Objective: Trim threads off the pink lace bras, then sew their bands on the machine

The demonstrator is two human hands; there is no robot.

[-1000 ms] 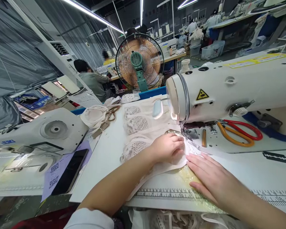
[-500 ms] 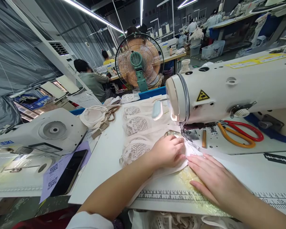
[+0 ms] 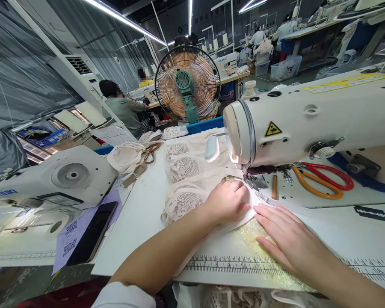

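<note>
My left hand (image 3: 227,201) is curled on white bra fabric (image 3: 248,214) just in front of the sewing machine's presser foot (image 3: 252,182). Its fingers are bent and pressed together, gripping the cloth. Flat beside it, my right hand (image 3: 285,235) has its thumb apart from the fingers. Its fingertips touch the fabric's right edge, and its palm is over a crinkled yellowish clear film (image 3: 252,239) on the table. Beyond my left forearm, a chain of cream lace bra cups (image 3: 183,169) trails away. The machine head (image 3: 308,119) overhangs the work from the right; fabric under the foot is partly hidden.
Orange-and-red-handled scissors (image 3: 324,184) and a black razor blade (image 3: 372,213) lie at right. A printed ruler (image 3: 231,264) runs along the table's front. At left are a phone (image 3: 93,233) and another sewing machine (image 3: 70,175). A fan (image 3: 188,85) stands behind; people sit farther back.
The white fabric has shifted slightly toward the presser foot, uncovering more yellowish film near my right hand. Both hands stay almost in place.
</note>
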